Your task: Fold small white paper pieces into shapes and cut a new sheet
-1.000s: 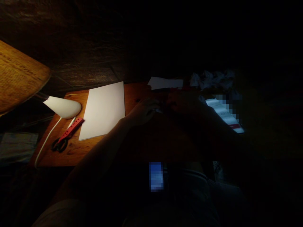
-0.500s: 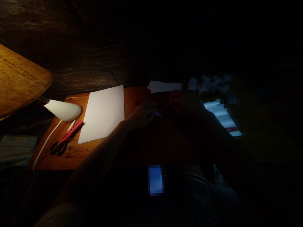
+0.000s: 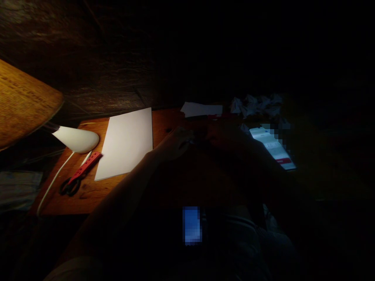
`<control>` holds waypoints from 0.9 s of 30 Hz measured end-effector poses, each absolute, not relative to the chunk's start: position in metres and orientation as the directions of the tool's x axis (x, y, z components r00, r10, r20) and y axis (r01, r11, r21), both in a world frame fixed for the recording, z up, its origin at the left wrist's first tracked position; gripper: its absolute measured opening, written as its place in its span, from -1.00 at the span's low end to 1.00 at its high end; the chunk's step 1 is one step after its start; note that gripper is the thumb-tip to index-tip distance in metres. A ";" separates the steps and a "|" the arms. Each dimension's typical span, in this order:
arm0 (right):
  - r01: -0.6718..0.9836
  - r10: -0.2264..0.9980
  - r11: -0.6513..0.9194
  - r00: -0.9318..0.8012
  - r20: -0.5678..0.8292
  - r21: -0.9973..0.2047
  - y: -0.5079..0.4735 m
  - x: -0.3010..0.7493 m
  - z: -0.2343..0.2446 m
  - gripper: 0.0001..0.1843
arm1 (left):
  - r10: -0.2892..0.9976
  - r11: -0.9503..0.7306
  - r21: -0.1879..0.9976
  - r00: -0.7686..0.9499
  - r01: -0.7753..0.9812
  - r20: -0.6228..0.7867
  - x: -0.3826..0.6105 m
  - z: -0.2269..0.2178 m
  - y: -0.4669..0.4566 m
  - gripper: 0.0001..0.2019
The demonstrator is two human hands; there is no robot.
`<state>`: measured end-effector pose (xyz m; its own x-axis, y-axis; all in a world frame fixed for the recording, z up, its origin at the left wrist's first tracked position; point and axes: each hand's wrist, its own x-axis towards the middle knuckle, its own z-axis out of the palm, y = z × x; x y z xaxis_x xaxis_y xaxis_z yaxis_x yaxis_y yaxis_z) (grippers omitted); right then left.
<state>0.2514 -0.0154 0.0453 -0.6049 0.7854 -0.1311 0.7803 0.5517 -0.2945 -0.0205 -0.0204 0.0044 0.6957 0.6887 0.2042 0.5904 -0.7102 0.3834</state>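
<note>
My left hand (image 3: 175,143) is over the middle of the wooden table, its fingers curled and closed on a small pale piece of paper (image 3: 191,142). Close on its right is my right hand (image 3: 220,134), deep in shadow with bent fingers; what they grip is too dark to make out. Just behind the hands lies a slim tool with a red handle and a dark front part (image 3: 212,117), its kind unclear. Beyond it rests a cut white paper piece (image 3: 202,109).
A stack of white paper (image 3: 126,142) lies left of my hands. Farther left are red-and-black scissors (image 3: 80,173), a lamp base (image 3: 78,139), its cord and a glowing lampshade (image 3: 26,103). Crumpled or folded white papers (image 3: 258,105) sit at back right, above a lit phone (image 3: 274,148).
My right hand has come down from beside the red-handled tool, closer to my left hand, so more of that tool shows. My left hand stays nearly in place. The view has shifted slightly.
</note>
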 end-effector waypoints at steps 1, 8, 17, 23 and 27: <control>0.781 0.781 0.541 -0.605 -0.159 -0.312 -0.016 0.252 0.047 -0.52 | 0.690 -0.710 0.382 0.694 0.592 0.205 -0.021 0.003 -0.020 -0.59; 0.794 0.756 0.471 -0.588 -0.287 -0.384 -0.031 0.249 0.064 -0.51 | 0.666 -0.731 0.359 0.720 0.580 0.192 -0.022 0.002 -0.019 -0.57; 0.809 0.766 0.472 -0.573 -0.291 -0.351 -0.039 0.241 0.074 -0.59 | 0.654 -0.746 0.334 0.730 0.577 0.199 -0.022 0.001 -0.016 -0.59; 0.826 0.773 0.460 -0.553 -0.311 -0.326 -0.045 0.239 0.078 -0.64 | 0.654 -0.741 0.353 0.733 0.571 0.187 -0.022 0.002 -0.015 -0.50; 0.830 0.775 0.446 -0.546 -0.320 -0.336 -0.043 0.239 0.077 -0.67 | 0.668 -0.728 0.350 0.724 0.589 0.170 -0.020 0.005 -0.017 -0.51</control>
